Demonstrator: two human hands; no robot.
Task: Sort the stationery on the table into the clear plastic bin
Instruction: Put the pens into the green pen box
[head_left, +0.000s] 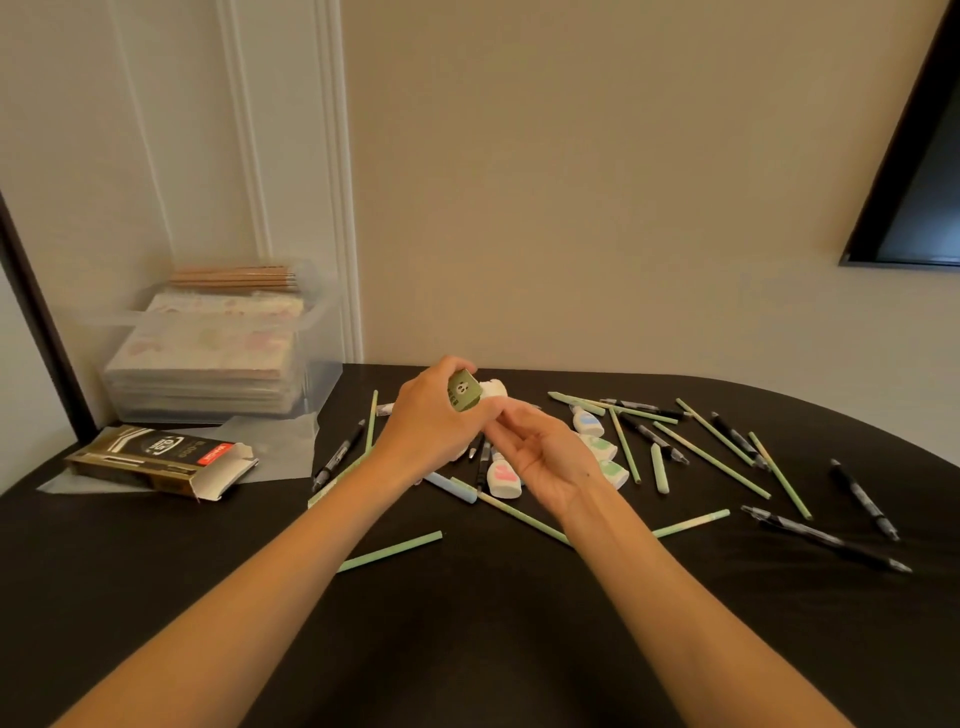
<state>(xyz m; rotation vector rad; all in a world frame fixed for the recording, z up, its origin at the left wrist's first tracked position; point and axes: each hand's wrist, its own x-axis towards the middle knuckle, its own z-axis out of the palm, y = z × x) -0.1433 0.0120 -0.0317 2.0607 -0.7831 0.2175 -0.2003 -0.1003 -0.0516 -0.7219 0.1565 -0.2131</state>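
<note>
Gripping a small green item (462, 397), the left hand (431, 421) should lift it over the pens (862, 499) toward the clear plastic bin (319, 382) at far left; the right hand (545, 457) hangs open.

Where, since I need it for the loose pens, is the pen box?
Head view: the pen box lies open on the table's left side, on a clear sheet just in front of the bin.

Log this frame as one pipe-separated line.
left hand: grips green item | right hand: open, beside it | bin: wood pencils inside | pens, green pencils: loose on table
</note>
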